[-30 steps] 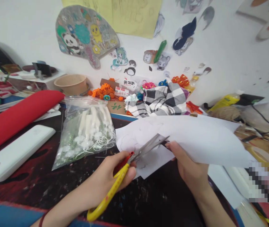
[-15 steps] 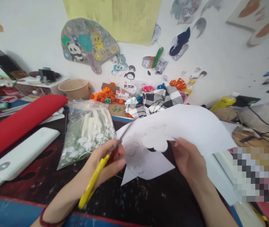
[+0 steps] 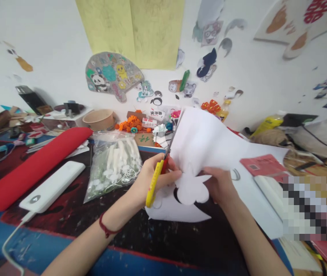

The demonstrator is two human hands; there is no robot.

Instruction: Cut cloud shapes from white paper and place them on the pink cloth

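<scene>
In my left hand [image 3: 149, 180] is a pair of scissors with yellow handles [image 3: 154, 186], the blades pointing up and away from me. The left thumb rests against a white sheet of paper [image 3: 203, 134]. My right hand [image 3: 222, 184] grips the sheet's edge from the right, its fingertips partly hidden behind the paper. Between the hands, a rounded, cloud-like paper shape [image 3: 194, 189] hangs at the sheet's cut edge; whether it is fully separate I cannot tell. Beneath it lies the lower part of the paper [image 3: 177, 214] with faint drawn lines.
To the left are a clear bag of white-and-green items [image 3: 114, 165], a white power bank [image 3: 52, 186] with a cable, and a long red object [image 3: 37, 165]. Orange flowers [image 3: 131, 122] and a round bowl [image 3: 99, 119] stand near the wall. A red packet [image 3: 264, 167] lies right.
The sheet's upper part has lifted and curled upright. My left hand with the scissors has come right, closer to the cloud-like shape, and its thumb now meets the paper. The view has shifted slightly.
</scene>
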